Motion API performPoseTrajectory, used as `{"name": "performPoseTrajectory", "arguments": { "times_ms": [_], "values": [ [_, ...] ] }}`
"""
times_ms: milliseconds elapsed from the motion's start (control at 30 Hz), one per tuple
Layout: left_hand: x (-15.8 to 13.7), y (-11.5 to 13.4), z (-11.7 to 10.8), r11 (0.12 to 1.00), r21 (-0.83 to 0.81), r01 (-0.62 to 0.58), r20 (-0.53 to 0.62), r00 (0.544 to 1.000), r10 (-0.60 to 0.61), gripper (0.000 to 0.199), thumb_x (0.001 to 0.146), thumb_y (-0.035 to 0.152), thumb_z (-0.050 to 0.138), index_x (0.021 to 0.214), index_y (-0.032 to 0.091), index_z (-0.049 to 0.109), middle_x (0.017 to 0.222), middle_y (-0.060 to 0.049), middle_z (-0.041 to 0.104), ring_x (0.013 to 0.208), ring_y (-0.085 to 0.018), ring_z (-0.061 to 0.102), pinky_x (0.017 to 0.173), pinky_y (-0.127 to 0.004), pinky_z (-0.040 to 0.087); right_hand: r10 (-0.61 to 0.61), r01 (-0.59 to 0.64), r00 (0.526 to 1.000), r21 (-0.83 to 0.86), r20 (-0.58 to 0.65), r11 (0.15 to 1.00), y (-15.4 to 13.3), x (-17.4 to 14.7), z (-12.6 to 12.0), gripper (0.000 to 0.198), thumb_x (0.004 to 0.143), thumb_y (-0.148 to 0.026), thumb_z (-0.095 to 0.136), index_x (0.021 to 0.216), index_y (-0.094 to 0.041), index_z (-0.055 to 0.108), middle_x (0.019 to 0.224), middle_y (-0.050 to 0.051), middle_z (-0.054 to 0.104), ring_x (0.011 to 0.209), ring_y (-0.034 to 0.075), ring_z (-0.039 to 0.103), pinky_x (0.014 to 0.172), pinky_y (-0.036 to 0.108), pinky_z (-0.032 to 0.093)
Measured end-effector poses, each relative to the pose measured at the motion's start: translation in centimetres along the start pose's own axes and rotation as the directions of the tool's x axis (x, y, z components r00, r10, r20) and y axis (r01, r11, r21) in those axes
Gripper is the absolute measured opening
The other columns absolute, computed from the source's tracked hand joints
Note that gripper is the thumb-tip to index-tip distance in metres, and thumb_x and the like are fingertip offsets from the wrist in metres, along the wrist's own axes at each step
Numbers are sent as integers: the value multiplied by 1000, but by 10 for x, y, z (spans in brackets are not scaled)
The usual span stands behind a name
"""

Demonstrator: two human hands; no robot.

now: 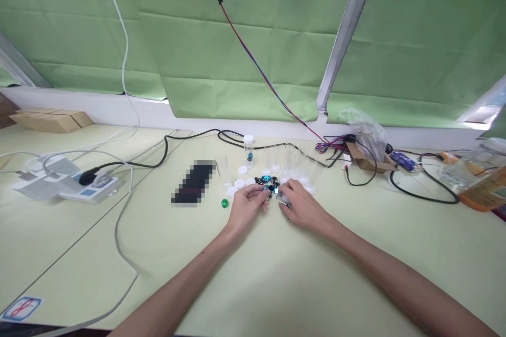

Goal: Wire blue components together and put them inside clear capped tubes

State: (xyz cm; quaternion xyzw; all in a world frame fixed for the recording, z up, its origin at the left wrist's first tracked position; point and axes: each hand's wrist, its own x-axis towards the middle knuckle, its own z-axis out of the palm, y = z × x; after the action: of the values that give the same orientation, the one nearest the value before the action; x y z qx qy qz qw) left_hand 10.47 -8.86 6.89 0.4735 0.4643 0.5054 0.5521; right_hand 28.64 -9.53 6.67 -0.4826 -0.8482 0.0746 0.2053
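Two hands: left hand [248, 202] narrowed, right hand [301, 205] curled; cannot tell what either grips
Blue-and-black parts [266, 178]: between and just beyond the fingertips, toward counter's [261, 279] back edge
Nearer hand: left, slightly; long axis unclear

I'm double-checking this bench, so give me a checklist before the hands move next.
1. Left hand and right hand at the black-and-blue parts: ok.
2. Firm grip: cannot tell, mostly hidden.
3. Space beside the left hand: not ok, white caps close by.
4. Green piece apart from the left hand: ok.
5. Capped tube upright: ok.
6. White cable clear of the left forearm: ok.
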Motion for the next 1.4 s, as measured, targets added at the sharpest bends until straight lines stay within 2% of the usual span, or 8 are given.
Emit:
{"name": "performPoseTrajectory", "arguments": {
  "times_ms": [233, 533, 967, 1400],
  "values": [
    [-2, 1, 2, 1000, -11, 27, -6, 1000, -27, 30, 64, 35, 78, 79, 11, 67, 57, -2, 64, 48, -12, 56, 54, -27, 47, -16, 16, 999, -18, 43, 1000, 3, 1, -1, 16, 85, -18, 55, 101, -18, 58, 102, 11, 51, 97, 25, 50, 84, 38, 46],
    [-2, 2, 2, 1000, 4, 22, -7, 1000, -22, 28, 65, 34, 77, 79, 12, 67, 57, -2, 64, 49, -13, 57, 54, -27, 47, -27, 20, 997, 87, 74, 996, 9, 5, -15, 18, 92, -20, 50, 104, -18, 63, 95, 9, 56, 97, 23, 53, 85, 36, 44],
    [-3, 2, 3, 999, 12, 40, -9, 999, -40, 30, 66, 33, 76, 83, 10, 66, 58, -2, 64, 49, -12, 56, 54, -26, 47, 6, -5, 992, -10, 125, 1000, 7, 4, -9, 18, 86, -33, 62, 96, -17, 62, 93, 8, 49, 92, 25, 48, 77, 35, 44],
    [-2, 1, 2, 999, 10, 43, -3, 999, -43, 30, 65, 32, 76, 83, 10, 66, 58, -2, 64, 49, -12, 56, 54, -26, 46, -21, 20, 997, 8, 73, 1000, 8, 2, 1, 12, 87, -21, 58, 99, -18, 59, 99, 9, 49, 97, 25, 47, 84, 37, 43]
  ]
}}
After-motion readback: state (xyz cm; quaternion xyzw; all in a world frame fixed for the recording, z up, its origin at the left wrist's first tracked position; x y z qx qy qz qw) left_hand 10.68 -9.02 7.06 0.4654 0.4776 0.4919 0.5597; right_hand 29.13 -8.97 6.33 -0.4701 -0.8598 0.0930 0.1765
